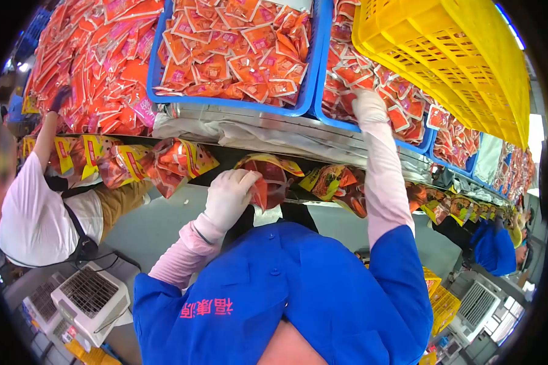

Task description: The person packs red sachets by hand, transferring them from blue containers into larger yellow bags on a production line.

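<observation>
My left hand [230,193], in a white glove, has its fingers pinched together at the mouth of a bag [273,182] with a yellow edge, and a red packet shows at the fingertips. Reaching forward to the right, my right hand [369,107], also gloved, is among red packets in a blue crate [341,123]; its fingertips are partly hidden there, and whether they hold a packet is unclear. Another blue crate [225,103] full of red packets stands left of it.
A yellow crate [444,48] overhangs the right crates. Filled bags [179,161] line the table's front edge. At the left, a co-worker [42,207] reaches into a packet heap [97,67]. Another person [493,246] stands far right.
</observation>
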### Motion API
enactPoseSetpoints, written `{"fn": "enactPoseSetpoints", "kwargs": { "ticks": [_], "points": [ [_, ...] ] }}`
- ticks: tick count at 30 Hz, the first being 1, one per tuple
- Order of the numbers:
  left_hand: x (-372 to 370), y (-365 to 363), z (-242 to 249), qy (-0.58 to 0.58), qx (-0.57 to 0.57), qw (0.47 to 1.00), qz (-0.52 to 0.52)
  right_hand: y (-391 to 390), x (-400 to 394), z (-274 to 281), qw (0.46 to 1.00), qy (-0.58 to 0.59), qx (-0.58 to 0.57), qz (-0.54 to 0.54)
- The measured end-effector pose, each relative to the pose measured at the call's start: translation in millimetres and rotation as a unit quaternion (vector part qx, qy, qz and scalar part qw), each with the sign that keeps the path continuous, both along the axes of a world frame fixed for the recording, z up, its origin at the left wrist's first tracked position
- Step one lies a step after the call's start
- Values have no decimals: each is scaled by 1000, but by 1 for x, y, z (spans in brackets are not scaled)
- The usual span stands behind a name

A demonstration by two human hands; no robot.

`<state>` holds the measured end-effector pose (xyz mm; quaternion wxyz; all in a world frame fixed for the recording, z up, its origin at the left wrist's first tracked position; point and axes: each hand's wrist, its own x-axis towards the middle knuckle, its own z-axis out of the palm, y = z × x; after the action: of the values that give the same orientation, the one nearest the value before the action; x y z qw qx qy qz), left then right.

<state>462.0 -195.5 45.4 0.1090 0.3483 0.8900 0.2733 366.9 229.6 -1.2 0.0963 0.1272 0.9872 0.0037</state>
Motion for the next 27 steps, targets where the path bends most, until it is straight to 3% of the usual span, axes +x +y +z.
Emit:
{"fn": "enactPoseSetpoints", "kwargs": {
  "ticks": [1, 2, 3, 4, 5, 6, 7, 8, 10, 11, 12, 13, 14, 17, 18, 19, 20, 21, 22, 23, 25, 26, 27],
  "points": [
    [3, -4, 7, 1, -4, 1000, 2, -7, 14, 29, 988, 97, -120, 28],
    [5, -9, 18, 35, 8, 999, 4, -37, 19, 77, 984, 81, -153, -35],
    [9, -16, 25, 68, 21, 997, 4, -83, 34, 143, 883, 26, -446, -146],
    [16, -26, 14, 84, 15, 996, -6, -106, 51, 148, 851, 55, -521, -49],
    [17, -36, 5, 85, 15, 996, -3, -142, 66, 161, 805, 53, -590, -20],
    [16, -47, -10, 108, -29, 992, -52, -169, 80, 154, 833, 53, -546, 66],
    [15, -55, -20, 129, -76, 984, -100, -202, 83, 156, 886, 0, -433, 164],
    [15, -59, -29, 136, -49, 986, -88, -243, 80, 153, 905, -139, -367, 164],
    [8, -65, -24, 163, -44, 983, -76, -287, 89, 71, 885, -116, -205, 401],
    [8, -69, -21, 181, -40, 980, -69, -308, 80, 50, 870, -294, -150, 366],
    [5, -72, -13, 179, -35, 980, -77, -326, 75, -7, 875, -343, -217, 264],
    [7, -75, -15, 187, -30, 979, -73, -334, 74, -51, 829, -341, -103, 432],
    [14, -79, -19, 171, -40, 981, -82, -343, 75, -72, 842, -359, -43, 399],
    [17, -90, -26, 178, -25, 981, -65, -364, 69, -182, 847, -380, -6, 372],
    [14, -96, -23, 175, -33, 983, -36, -365, 67, -176, 843, -386, -15, 375],
    [12, -102, -20, 172, -40, 984, -10, -356, 70, -171, 825, -435, -97, 348],
    [5, -105, -18, 166, -43, 985, -14, -343, 63, -121, 802, -476, -175, 316],
    [-4, -103, -3, 132, -57, 990, -10, -321, 55, 17, 837, -338, -165, 399],
    [-17, -93, 12, 114, -23, 993, 7, -292, 50, 74, 836, -237, -286, 404],
    [-34, -80, 27, 94, 11, 995, 23, -260, 43, 140, 865, -227, -330, 303],
    [-83, -46, 37, 160, 50, 985, 40, -181, 34, 147, 954, -13, -266, 139],
    [-111, -23, 35, 143, 31, 988, 54, -123, 20, 118, 980, 13, -187, 70],
    [-140, 7, 21, 192, 73, 976, 65, -77, 4, 104, 995, -41, -93, 22]
  ]
}}
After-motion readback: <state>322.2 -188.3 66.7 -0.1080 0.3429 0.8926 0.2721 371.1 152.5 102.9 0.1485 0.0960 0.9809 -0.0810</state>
